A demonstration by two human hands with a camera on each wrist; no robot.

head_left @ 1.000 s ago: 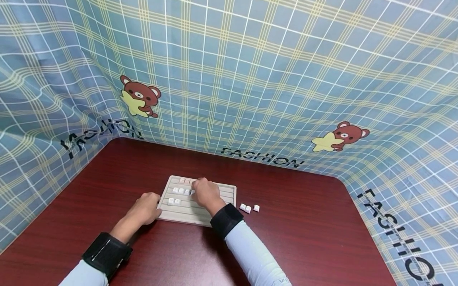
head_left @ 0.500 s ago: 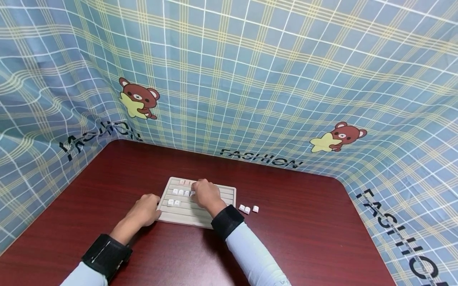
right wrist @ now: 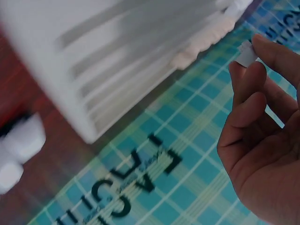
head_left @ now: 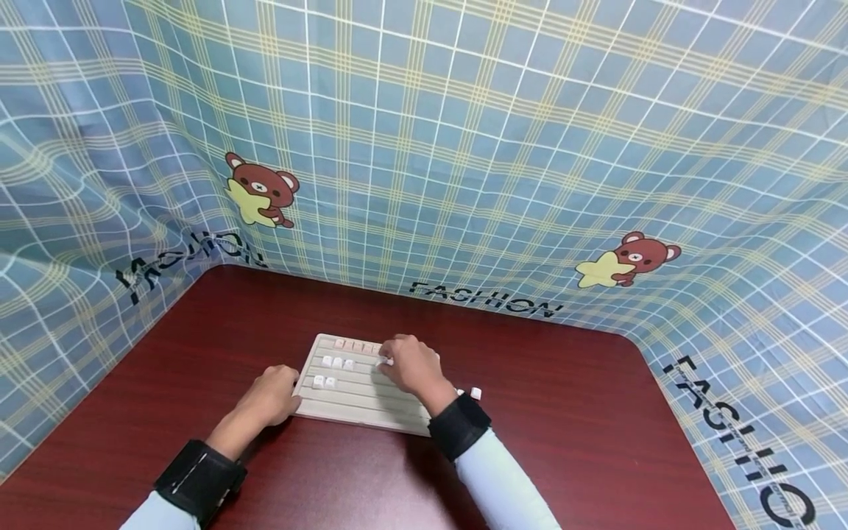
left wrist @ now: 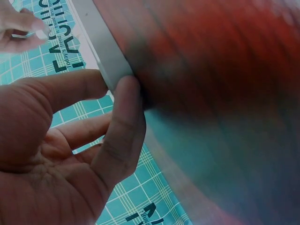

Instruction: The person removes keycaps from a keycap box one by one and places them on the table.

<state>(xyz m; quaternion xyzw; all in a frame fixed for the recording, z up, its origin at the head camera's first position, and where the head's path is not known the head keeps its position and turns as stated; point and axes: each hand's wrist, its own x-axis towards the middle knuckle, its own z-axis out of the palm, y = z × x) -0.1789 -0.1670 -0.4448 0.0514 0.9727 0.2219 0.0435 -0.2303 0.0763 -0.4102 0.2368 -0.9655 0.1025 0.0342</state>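
Note:
My left hand grips the left edge of a pale ridged tray; in the left wrist view thumb and fingers pinch its rim. Over the tray's upper middle, my right hand pinches a small white keycap between thumb and fingertips, as the right wrist view shows. A row of pinkish keycaps lies along the tray's top groove, its right end overlapped by the hand. Below it sit white keycaps in one row and two white keycaps in a lower one.
Loose white keycaps lie on the dark red table right of the tray, one keycap in plain sight and others partly behind the right wristband. A plaid curtain hangs around the table's back and sides.
My right hand has moved right from the white row with a keycap pinched, leaving three in that row and uncovering more pinkish keycaps. The left hand stays at the tray's edge.

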